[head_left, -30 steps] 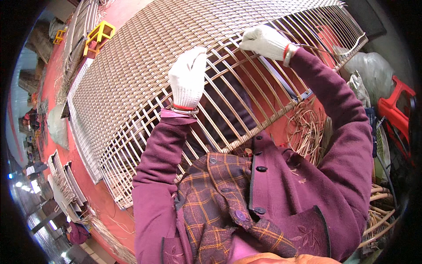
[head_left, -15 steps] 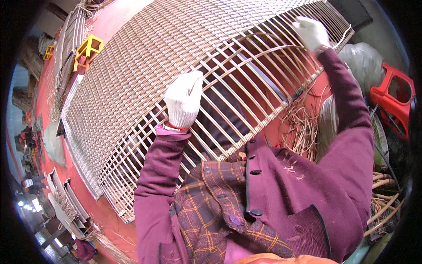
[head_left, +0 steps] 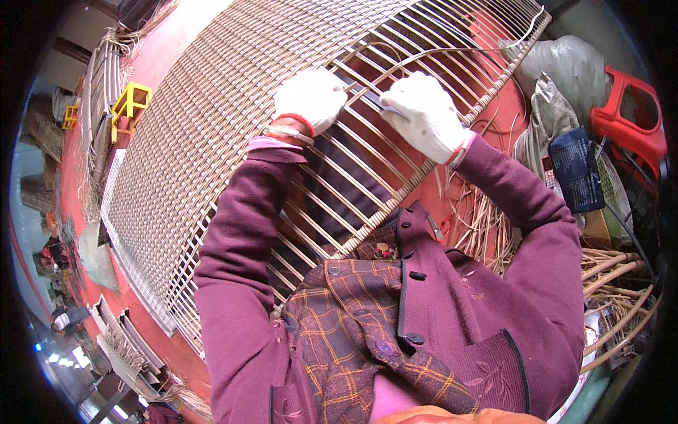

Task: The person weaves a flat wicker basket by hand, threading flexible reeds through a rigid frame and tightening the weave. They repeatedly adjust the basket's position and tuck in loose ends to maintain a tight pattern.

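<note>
Head view: I am seeing both gloved hands gripping on the woven rattan panel (head_left: 212,120), left hand (head_left: 311,99) and right hand (head_left: 424,116) pinching a dark strip (head_left: 367,95) between them.

One dark blue printed packet (head_left: 577,171), rectangular and crumpled, lies at my right beside a grey plastic sack (head_left: 565,67).

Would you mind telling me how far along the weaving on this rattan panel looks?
Most of the rattan panel is already tightly woven. Both gloved hands, the left hand and the right hand, work a loose strand at the weave's edge. The bare ribs nearest the person remain unwoven, roughly the last quarter.
</note>
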Available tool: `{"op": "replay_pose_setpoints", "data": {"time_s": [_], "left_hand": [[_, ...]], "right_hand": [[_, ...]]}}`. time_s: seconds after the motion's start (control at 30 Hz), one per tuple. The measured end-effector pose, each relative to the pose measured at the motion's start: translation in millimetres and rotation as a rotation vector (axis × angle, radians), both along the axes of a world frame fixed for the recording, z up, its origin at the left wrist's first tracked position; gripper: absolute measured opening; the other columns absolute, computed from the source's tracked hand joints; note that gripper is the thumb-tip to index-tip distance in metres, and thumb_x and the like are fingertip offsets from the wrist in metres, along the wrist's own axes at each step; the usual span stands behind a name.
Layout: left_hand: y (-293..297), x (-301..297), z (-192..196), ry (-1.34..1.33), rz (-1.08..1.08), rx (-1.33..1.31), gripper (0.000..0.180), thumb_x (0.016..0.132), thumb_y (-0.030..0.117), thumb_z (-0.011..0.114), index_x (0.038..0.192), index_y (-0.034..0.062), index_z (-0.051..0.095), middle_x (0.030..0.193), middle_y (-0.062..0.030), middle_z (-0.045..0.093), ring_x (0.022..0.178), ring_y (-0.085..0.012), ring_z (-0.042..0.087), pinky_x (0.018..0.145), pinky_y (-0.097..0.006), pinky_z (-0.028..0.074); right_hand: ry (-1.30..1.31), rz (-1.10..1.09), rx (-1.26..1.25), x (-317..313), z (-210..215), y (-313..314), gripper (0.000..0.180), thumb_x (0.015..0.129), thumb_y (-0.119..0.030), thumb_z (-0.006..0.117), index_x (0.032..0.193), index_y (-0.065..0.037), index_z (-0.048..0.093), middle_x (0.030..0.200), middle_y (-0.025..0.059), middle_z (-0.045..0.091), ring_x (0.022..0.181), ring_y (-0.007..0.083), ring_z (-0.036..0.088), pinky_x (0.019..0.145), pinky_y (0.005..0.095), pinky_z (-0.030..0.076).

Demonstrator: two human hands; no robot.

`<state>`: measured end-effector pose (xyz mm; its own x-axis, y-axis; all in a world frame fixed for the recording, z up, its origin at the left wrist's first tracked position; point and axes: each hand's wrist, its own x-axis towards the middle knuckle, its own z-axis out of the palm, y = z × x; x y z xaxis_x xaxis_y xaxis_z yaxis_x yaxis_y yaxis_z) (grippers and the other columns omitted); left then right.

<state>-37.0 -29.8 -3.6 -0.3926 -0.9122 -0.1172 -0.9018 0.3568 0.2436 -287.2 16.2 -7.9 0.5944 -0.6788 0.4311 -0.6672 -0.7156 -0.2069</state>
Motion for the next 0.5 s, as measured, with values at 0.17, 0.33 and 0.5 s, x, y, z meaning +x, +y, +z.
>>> {"op": "replay_pose_setpoints", "data": {"time_s": [0.17,0.33,0.5], "left_hand": [[2,10,-3,0.204,-0.05,-0.233,0.029,0.099,0.028,0.058,0.09,0.0071,0.076,0.09,-0.0159,0.074,0.088,-0.0366,0.073,0.08,-0.051,0.058],[-31,-26,2,0.162,-0.159,-0.493,0.028,0.101,0.03,0.064,0.088,0.0063,0.072,0.08,-0.0149,0.068,0.076,-0.0368,0.068,0.072,-0.048,0.054],[-74,-59,6,0.577,-0.148,-0.257,0.034,0.097,0.038,0.071,0.098,0.0051,0.08,0.088,-0.0113,0.077,0.081,-0.0225,0.073,0.073,-0.04,0.056]], "right_hand": [[-0.054,0.019,-0.1,5,-11,4,0.014,0.086,-0.023,0.077,0.092,-0.012,0.071,0.098,0.0073,0.067,0.094,0.031,0.062,0.082,0.0465,0.048],[-0.01,0.073,0.019,2,-27,5,0.015,0.086,-0.02,0.078,0.097,-0.011,0.073,0.104,0.0073,0.069,0.097,0.0314,0.063,0.087,0.0457,0.048],[-0.043,0.086,-0.049,4,-24,6,0.013,0.088,-0.022,0.076,0.095,-0.011,0.072,0.099,0.0078,0.067,0.095,0.0311,0.062,0.083,0.046,0.048]]}}
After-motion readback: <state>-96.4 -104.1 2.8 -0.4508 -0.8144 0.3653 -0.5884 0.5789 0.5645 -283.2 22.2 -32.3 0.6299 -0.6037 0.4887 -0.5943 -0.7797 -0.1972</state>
